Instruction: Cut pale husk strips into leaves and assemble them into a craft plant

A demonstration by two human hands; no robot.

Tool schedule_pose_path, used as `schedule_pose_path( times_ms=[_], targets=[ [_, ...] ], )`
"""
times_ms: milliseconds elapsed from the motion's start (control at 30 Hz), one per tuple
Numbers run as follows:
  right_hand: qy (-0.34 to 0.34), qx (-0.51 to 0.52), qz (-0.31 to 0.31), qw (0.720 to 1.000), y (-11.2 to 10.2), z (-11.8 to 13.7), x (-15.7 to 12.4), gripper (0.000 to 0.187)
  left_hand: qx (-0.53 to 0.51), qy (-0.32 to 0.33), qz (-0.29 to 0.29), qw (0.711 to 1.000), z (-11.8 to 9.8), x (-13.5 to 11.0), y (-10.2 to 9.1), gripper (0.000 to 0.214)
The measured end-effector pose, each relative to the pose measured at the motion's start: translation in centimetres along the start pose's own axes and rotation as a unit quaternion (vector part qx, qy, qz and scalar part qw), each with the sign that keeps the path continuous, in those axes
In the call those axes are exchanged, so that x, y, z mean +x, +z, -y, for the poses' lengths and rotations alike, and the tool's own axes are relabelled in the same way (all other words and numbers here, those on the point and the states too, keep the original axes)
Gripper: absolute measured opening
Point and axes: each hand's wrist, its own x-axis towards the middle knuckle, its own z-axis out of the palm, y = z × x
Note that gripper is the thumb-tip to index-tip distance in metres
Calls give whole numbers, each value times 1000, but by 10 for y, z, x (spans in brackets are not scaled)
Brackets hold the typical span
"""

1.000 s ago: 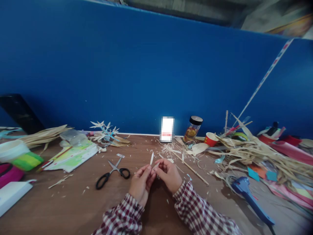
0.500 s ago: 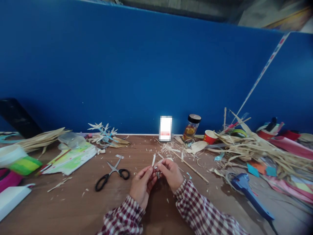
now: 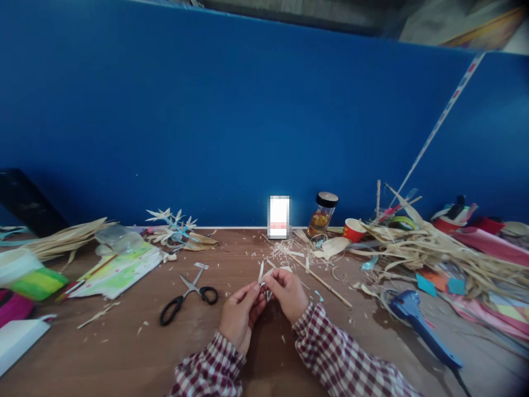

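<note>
My left hand (image 3: 243, 309) is closed in a pinch on a narrow, pale pointed strip (image 3: 261, 271) that looks like dried husk; its tip points up and away from me. Against it, the fingertips of my right hand (image 3: 288, 292) are pinched together at the base of the strip. Small pale bits show between and below the fingers, but the fingers hide most of them. Black-handled scissors (image 3: 188, 295) lie spread apart to the left of my left hand. Beyond my right hand are a thin stick (image 3: 324, 282) and a scatter of pale shavings (image 3: 283, 251).
A blue hot glue gun (image 3: 425, 328) lies at the right, below a heap of dried husks (image 3: 430, 251). At the back stand a lidded jar (image 3: 323, 216), a red paper cup (image 3: 353, 230) and a blurred bright screen (image 3: 279, 216). Husk flowers (image 3: 171, 227) lie back left.
Both hands stay almost in place, still pinching. The pale strip's tip has shifted slightly to the right, and the whole view has moved a little.
</note>
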Motion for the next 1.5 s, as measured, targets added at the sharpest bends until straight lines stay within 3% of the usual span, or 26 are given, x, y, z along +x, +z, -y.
schedule_pose_path(
  times_ms=[1133, 1500],
  targets=[
    [13, 2, -23, 1000, 1, 2, 0, 24, 16, -5, 4, 1000, -1, -2, 0, 10],
    [14, 14, 14, 1000, 1, -4, -1, 26, 15, 3, 7, 1000, 0, -2, -1, 7]
  ],
)
